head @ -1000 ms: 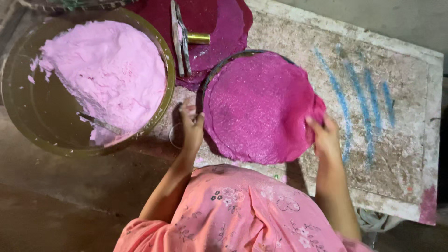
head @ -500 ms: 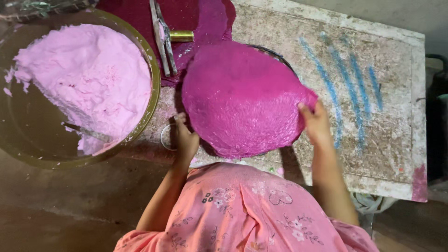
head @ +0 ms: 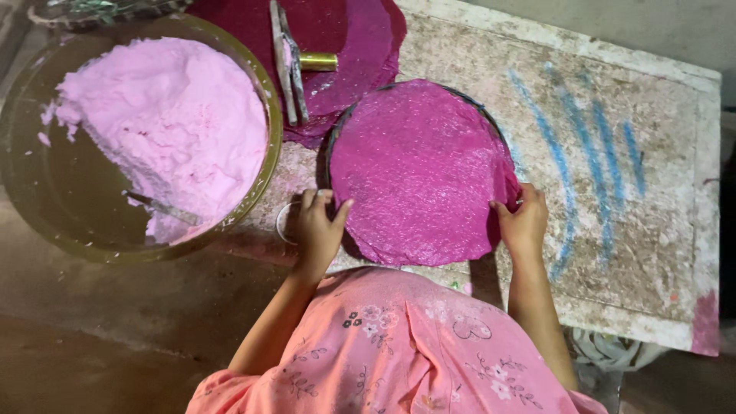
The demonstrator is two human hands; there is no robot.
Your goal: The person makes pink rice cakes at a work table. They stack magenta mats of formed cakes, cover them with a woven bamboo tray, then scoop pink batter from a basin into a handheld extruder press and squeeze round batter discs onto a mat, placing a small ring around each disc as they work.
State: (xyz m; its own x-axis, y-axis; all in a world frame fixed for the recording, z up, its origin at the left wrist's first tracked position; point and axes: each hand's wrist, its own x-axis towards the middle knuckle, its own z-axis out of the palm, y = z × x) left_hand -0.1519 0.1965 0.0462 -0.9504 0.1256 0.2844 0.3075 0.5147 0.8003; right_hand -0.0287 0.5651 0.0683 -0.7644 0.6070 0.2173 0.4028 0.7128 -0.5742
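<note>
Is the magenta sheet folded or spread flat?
Spread flat: the magenta sheet covers the round tray, its edges held by left hand and right hand.

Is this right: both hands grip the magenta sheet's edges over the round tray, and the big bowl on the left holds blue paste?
Not quite. The head view shows pink paste in the bowl, not blue. The rest holds: left hand and right hand grip the magenta sheet over the round tray.

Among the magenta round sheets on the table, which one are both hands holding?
The brighter, glittery magenta sheet lying over the dark round tray, with the left hand and right hand at its edges. The darker sheets lie behind, under the metal tool.
</note>
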